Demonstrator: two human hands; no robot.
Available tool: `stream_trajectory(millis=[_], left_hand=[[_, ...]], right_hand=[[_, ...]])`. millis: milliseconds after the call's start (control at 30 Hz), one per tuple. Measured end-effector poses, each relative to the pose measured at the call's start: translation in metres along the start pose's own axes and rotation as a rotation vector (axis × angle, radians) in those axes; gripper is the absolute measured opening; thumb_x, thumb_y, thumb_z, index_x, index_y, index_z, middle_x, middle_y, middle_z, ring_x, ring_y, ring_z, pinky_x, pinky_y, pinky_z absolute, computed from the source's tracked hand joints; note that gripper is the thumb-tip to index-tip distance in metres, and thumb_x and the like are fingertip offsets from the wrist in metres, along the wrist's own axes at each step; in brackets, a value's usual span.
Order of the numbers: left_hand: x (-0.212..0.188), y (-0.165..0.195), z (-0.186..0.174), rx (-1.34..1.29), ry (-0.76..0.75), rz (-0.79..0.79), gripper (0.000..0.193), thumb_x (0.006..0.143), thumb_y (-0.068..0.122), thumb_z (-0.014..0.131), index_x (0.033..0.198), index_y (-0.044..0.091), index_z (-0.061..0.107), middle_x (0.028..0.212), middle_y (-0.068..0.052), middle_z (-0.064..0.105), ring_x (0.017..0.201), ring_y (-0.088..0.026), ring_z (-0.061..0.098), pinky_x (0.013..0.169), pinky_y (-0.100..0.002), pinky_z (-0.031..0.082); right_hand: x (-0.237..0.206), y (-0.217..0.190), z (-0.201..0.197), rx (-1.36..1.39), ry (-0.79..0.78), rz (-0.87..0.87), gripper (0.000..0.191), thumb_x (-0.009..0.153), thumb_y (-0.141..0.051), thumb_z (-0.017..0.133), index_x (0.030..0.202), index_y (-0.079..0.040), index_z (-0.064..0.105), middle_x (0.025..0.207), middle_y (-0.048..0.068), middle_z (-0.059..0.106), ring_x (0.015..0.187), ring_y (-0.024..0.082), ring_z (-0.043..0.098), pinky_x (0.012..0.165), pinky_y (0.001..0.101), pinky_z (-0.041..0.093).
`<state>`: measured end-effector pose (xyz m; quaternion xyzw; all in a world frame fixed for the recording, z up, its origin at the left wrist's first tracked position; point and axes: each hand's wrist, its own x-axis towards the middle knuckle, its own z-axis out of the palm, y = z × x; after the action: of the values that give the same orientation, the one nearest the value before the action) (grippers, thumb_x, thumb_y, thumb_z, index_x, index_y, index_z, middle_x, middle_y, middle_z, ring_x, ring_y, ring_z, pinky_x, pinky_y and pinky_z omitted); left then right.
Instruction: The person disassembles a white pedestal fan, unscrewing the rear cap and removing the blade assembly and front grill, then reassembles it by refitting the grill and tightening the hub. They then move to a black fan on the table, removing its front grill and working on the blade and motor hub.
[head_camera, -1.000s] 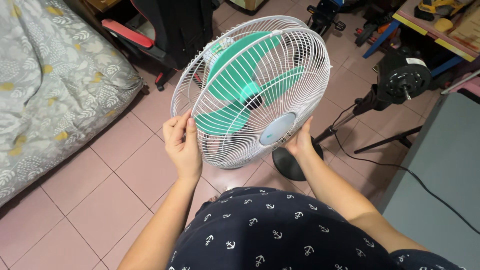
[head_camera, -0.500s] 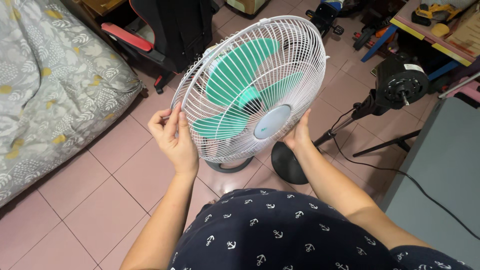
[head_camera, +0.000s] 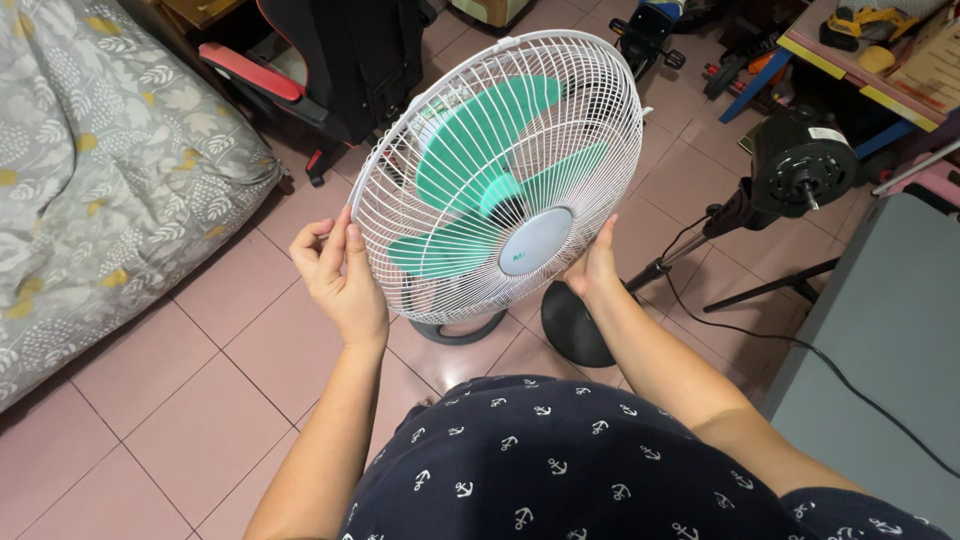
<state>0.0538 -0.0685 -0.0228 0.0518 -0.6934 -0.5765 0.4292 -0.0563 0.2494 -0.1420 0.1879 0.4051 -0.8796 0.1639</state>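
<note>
Both hands held the white fan cage (head_camera: 500, 180) up over the pink tiled floor (head_camera: 150, 380), in front of the person's chest and tilted back. The left hand (head_camera: 340, 275) gripped its lower left rim, thumb and fingers (head_camera: 325, 250) closed on the wire edge; the right hand (head_camera: 595, 270) cupped the lower right rim, fingers wrapped behind the cage and mostly hidden. To handle it well, the grip probably needed to stay on the stiff outer ring at opposite sides, not on the thin wires, so the cage kept level and did not twist. The cage was round, of fine radial white wires with a pale centre disc (head_camera: 537, 242), and green blades (head_camera: 480, 170) showed through it. Near it stood a black fan motor (head_camera: 800, 165) on its stand, with a round black base (head_camera: 575, 330) below, and a grey patterned bed (head_camera: 90, 180) lay to the left.
</note>
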Motion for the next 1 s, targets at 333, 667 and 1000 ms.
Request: stream_trajectory(millis=[333,667,1000], left_hand=[[-0.001,-0.006,-0.001,-0.036,-0.005,-0.005,0.023,0.108,0.011,0.066,0.127,0.001,0.073,0.123,-0.003,0.049,0.114,-0.014,0.051,0.099,-0.026,0.046],[-0.001,-0.008,-0.001,-0.028,-0.019,-0.036,0.023,0.107,0.011,0.066,0.127,0.001,0.073,0.121,-0.003,0.05,0.112,-0.013,0.052,0.099,-0.027,0.047],[0.008,-0.006,-0.009,-0.028,-0.028,-0.063,0.025,0.107,0.011,0.064,0.128,0.0,0.072,0.133,-0.009,0.057,0.117,-0.016,0.058,0.101,-0.028,0.049]], right_hand=[[0.001,0.004,-0.002,-0.006,-0.016,-0.056,0.103,0.083,-0.087,0.012,0.162,-0.021,0.02,0.169,0.011,0.025,0.153,0.043,0.023,0.11,0.0831,0.015],[0.004,0.007,-0.009,-0.019,-0.024,-0.037,0.105,0.081,-0.088,0.01,0.162,-0.022,0.018,0.168,0.011,0.026,0.152,0.046,0.025,0.109,0.0834,0.015],[0.004,0.013,-0.002,-0.012,-0.062,-0.032,0.106,0.08,-0.09,0.01,0.161,-0.024,0.022,0.167,0.01,0.03,0.15,0.043,0.03,0.109,0.0801,0.022]])
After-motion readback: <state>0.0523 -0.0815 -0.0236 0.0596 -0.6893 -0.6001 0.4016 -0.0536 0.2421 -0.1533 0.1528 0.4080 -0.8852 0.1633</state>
